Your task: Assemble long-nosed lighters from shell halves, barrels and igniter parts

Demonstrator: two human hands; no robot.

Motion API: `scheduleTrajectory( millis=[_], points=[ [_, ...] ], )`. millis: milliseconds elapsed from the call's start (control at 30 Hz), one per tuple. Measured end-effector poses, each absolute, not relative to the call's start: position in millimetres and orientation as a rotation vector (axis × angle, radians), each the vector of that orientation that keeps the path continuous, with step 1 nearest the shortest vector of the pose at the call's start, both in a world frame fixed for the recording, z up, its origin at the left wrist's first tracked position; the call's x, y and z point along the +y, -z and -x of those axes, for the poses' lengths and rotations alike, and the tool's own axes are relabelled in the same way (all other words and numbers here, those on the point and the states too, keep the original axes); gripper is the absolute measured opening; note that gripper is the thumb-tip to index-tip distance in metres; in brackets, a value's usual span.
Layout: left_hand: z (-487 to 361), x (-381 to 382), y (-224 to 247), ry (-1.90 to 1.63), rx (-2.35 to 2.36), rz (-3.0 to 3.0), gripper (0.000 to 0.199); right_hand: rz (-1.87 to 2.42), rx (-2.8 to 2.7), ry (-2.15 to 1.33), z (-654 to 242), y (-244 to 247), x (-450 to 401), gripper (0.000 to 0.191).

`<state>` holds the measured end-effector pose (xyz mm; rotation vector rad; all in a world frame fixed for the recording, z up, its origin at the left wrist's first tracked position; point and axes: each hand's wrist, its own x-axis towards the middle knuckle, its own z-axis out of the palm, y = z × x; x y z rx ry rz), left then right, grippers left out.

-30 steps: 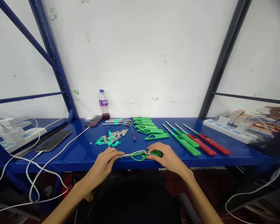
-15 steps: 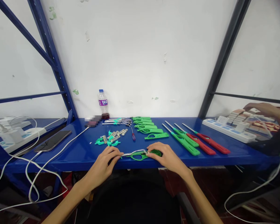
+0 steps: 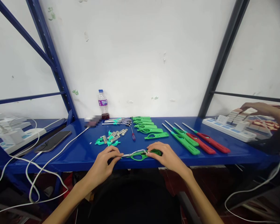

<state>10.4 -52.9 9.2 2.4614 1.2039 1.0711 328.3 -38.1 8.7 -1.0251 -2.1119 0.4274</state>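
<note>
A green long-neck lighter [image 3: 140, 155] lies lengthwise between my two hands at the table's front edge, its casing open and white wires showing. My left hand [image 3: 109, 157] pinches the metal tube at its left end. On the right, my right hand [image 3: 162, 154] has its fingers closed on the green handle, near the ends of the wires; the palm covers part of it. Behind lie clear fuel tanks [image 3: 115, 137] with turquoise triggers [image 3: 99, 141], a small purple screwdriver [image 3: 133, 136] and several green casing halves [image 3: 156, 135].
Several metal tubes with wires [image 3: 118, 121] lie at the back near a bottle [image 3: 103, 105]. Green and red lighters [image 3: 189, 146] lie to the right, before a power strip [image 3: 228, 130]. A phone [image 3: 53, 141] and white cables [image 3: 60, 149] occupy the left. Another person's hand [image 3: 259, 108] shows at far right.
My hands keep nearly the same grip and place on the lighter. At the far right, the other person's hand has shifted slightly left.
</note>
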Motion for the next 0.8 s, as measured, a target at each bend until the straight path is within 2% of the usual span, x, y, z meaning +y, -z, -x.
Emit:
scheduleTrajectory(
  millis=[800],
  points=[
    [-8,-53,-23,-0.946,1.226,-2.41,0.028,1.015,-2.109,-0.39,-329,-7,-37,0.011]
  ],
)
